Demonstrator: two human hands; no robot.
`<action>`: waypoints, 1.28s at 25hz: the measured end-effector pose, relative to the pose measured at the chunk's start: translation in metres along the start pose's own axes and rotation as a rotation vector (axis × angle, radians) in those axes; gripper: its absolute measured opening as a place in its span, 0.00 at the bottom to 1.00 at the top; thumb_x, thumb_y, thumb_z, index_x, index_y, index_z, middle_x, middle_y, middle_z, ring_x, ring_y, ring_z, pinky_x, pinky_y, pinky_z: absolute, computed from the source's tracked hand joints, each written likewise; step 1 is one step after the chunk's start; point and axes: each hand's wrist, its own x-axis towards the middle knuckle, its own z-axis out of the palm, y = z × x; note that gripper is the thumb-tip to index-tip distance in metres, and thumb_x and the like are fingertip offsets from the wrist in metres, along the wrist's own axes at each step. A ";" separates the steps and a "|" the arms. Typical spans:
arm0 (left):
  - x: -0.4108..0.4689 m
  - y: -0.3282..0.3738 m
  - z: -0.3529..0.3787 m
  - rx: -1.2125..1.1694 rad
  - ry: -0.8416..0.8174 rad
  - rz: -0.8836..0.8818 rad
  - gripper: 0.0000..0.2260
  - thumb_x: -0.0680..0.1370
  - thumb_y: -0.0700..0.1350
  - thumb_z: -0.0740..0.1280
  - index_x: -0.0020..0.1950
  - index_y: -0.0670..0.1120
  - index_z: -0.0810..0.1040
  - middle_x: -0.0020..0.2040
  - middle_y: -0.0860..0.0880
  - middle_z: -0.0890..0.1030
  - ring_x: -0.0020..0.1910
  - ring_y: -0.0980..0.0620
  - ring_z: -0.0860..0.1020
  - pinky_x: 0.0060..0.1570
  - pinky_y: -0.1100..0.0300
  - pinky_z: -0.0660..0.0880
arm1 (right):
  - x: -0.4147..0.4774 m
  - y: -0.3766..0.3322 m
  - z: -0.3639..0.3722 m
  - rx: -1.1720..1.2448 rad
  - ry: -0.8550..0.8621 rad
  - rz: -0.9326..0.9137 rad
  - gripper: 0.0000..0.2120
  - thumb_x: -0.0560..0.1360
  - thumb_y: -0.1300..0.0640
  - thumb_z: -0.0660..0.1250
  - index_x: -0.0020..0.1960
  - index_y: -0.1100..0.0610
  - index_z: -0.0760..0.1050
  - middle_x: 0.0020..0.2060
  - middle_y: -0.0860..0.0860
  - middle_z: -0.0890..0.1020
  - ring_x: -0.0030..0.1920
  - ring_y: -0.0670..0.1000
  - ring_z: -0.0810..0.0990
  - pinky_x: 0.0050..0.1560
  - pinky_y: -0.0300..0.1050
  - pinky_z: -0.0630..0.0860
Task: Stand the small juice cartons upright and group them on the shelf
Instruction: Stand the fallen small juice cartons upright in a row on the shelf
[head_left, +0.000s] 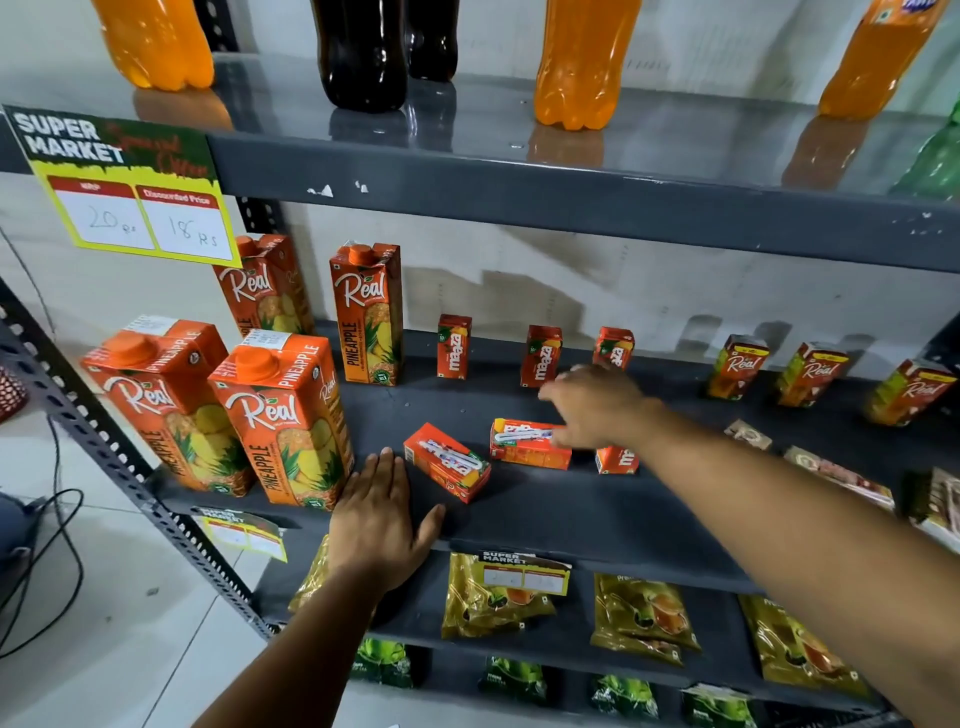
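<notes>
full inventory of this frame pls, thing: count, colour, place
Soda bottles: five seen, three orange, two dark, top shelf.
Green bottle: one, top shelf, far right edge.
Price sign: one, yellow and green, top shelf edge, left.
Large pineapple cartons: four, orange, upright, middle shelf left.
Upright Maaza cartons: three, red-orange, middle shelf rear.
Fallen Maaza cartons: three, red-orange, middle shelf front; the rightmost partly hidden.
Small Real cartons: three, red and green, upright, rear right.
Flat packs: several, brownish, middle shelf right.
Gold pouches: about four, lower shelf.
Green packs: several, bottom shelf.
Left hand: flat on shelf front.
Right hand: over a fallen carton; grip unclear.
</notes>
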 end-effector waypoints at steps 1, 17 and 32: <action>0.000 0.000 -0.001 -0.002 -0.003 -0.002 0.39 0.75 0.67 0.50 0.71 0.37 0.68 0.70 0.37 0.70 0.70 0.39 0.68 0.67 0.46 0.66 | 0.004 -0.010 0.009 -0.094 -0.056 0.013 0.22 0.69 0.44 0.72 0.59 0.52 0.76 0.55 0.53 0.82 0.58 0.56 0.77 0.66 0.57 0.67; 0.000 -0.002 -0.004 -0.044 -0.008 0.014 0.39 0.75 0.67 0.50 0.70 0.37 0.69 0.69 0.37 0.72 0.69 0.39 0.70 0.65 0.45 0.67 | 0.024 -0.027 -0.004 -0.163 -0.201 0.106 0.24 0.66 0.46 0.75 0.58 0.53 0.75 0.54 0.53 0.81 0.59 0.56 0.77 0.71 0.60 0.59; 0.001 -0.002 -0.001 -0.055 -0.004 0.026 0.38 0.75 0.66 0.52 0.69 0.36 0.70 0.68 0.36 0.72 0.68 0.37 0.70 0.66 0.44 0.67 | -0.004 -0.101 0.093 0.762 0.458 0.813 0.24 0.67 0.39 0.73 0.52 0.54 0.71 0.50 0.53 0.82 0.48 0.57 0.82 0.39 0.46 0.71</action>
